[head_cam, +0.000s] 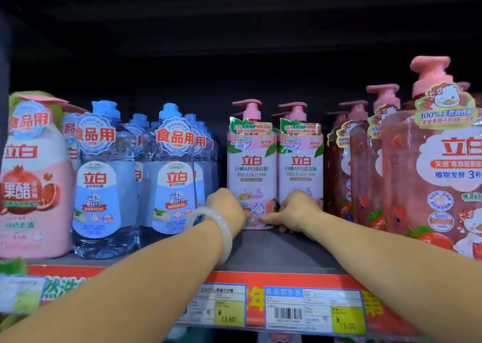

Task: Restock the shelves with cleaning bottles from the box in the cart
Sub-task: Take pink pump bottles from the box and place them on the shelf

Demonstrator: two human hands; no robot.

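Note:
Two pink pump bottles with peach labels stand side by side, set back on the grey shelf (281,254). My left hand (225,207), with a pale bangle on the wrist, grips the lower left of the left pink bottle (251,165). My right hand (297,210) is closed around the base of the right pink bottle (301,165), its thumb reaching across to the left one. More pink pump heads show behind both. The box and the cart are out of view.
Clear blue-capped bottles (104,180) stand in rows to the left, with a pink pomegranate bottle (34,180) at the far left. Large red strawberry pump bottles (427,165) crowd the right. Price tags (313,308) hang on the shelf's red front edge. Bare shelf lies before the peach bottles.

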